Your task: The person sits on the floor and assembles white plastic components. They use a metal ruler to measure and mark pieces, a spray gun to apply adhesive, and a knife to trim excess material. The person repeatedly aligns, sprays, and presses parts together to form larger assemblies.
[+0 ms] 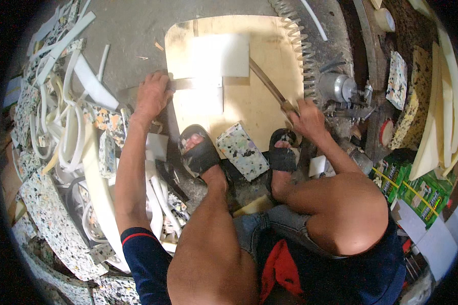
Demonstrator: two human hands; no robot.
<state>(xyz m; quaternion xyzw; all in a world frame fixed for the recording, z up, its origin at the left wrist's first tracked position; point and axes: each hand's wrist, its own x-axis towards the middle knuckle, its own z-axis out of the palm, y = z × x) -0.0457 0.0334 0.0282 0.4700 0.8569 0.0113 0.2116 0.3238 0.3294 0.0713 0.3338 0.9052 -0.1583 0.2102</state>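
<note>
A pale wooden board [282, 51] lies on the floor in front of my feet, with a white foam sheet [221, 51] near its far side. Closer to me is a second white foam piece [201, 101], strongly lit and partly washed out. My left hand [154, 94] is closed at the board's left edge on a flat metal strip [185, 84] that reaches toward the foam. My right hand [309, 122] grips the handle of a long, narrow-bladed knife [267, 80]; its tip meets the far foam sheet's right edge. A speckled foam block [242, 151] rests between my sandals.
Foam strips and speckled offcuts [56, 213] are heaped along the left. A coiled clear hose [303, 51] runs over the board's right edge to a metal spray gun [338, 87]. Yellowish foam sheets [435, 112] and green boxes [420, 188] stand at the right.
</note>
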